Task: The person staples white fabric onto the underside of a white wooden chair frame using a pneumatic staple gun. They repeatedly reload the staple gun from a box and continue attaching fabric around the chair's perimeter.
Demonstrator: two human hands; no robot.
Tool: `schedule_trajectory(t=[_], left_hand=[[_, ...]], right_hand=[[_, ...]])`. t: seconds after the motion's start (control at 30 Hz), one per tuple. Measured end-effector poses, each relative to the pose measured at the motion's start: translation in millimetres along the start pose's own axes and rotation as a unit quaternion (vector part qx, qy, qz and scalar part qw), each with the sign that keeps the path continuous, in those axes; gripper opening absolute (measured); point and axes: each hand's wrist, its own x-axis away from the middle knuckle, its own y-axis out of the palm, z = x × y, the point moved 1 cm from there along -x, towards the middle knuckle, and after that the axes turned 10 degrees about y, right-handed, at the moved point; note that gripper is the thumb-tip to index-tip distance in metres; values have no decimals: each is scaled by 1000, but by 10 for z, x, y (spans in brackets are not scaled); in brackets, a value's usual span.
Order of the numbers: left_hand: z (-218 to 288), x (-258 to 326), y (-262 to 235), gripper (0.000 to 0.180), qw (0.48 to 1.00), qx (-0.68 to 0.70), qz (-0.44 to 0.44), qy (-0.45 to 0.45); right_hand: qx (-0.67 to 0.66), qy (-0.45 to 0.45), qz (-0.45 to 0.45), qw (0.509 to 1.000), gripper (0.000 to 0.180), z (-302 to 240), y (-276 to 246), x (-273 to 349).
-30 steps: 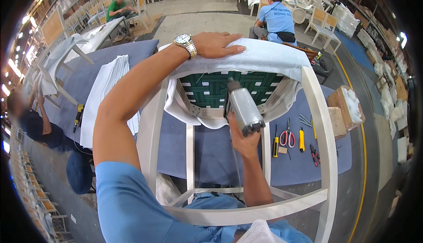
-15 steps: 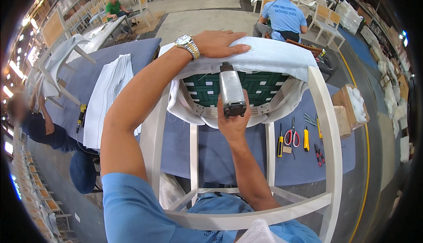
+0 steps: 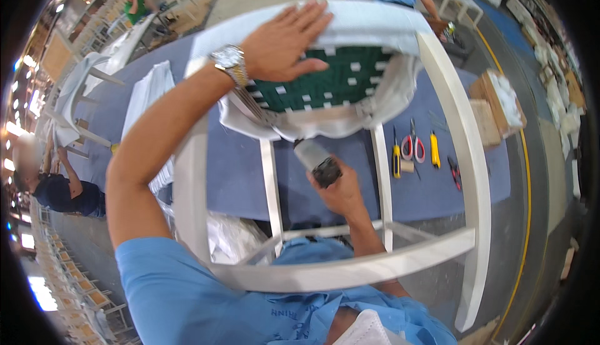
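A pale wooden chair (image 3: 461,120) rests on the table with its underside toward me. White fabric (image 3: 369,17) wraps the seat, and woven green webbing (image 3: 322,82) shows inside its frame. My left hand (image 3: 281,42), a watch at its wrist, lies flat over the covered upper edge, fingers stretched out. Below the seat's lower edge, my right hand (image 3: 345,190) grips a staple gun (image 3: 315,159) with a silver body and black end. The tool is tilted, its nose close to the loose fabric; whether they touch I cannot tell. Its handle is hidden by my fingers.
On the blue-grey table (image 3: 237,170) lie a yellow screwdriver (image 3: 395,157), red-handled scissors (image 3: 412,148), a yellow cutter (image 3: 434,150) and pliers (image 3: 454,173). A cardboard box (image 3: 490,104) stands right, stacked fabric (image 3: 147,104) left. Co-workers sit beyond; another person (image 3: 69,185) works at left.
My right hand has brought the staple gun down from in front of the webbing to below the seat's lower edge. My left hand has shifted left along the fabric. The view has shifted and tilted.
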Motion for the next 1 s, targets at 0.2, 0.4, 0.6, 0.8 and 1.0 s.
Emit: schedule_trajectory(t=[0.2,0.4,0.6,0.8,1.0], left_hand=[[663,203,-185,80,980,126,-138,72],[558,1,-458,69,998,56,3,-40],[-33,570,-310,71,961,-221,29,-167],[-138,697,-37,79,977,-87,-4,-195],[-1,524,-167,75,971,-52,-60,-224]], right_hand=[[52,197,-205,957,52,1144,-429,1328],[168,24,-65,983,45,2106,-667,1966],[56,147,-147,977,65,1255,-502,866],[-303,131,-97,939,24,967,517,-630],[-276,227,-82,930,17,973,1170,-1534]])
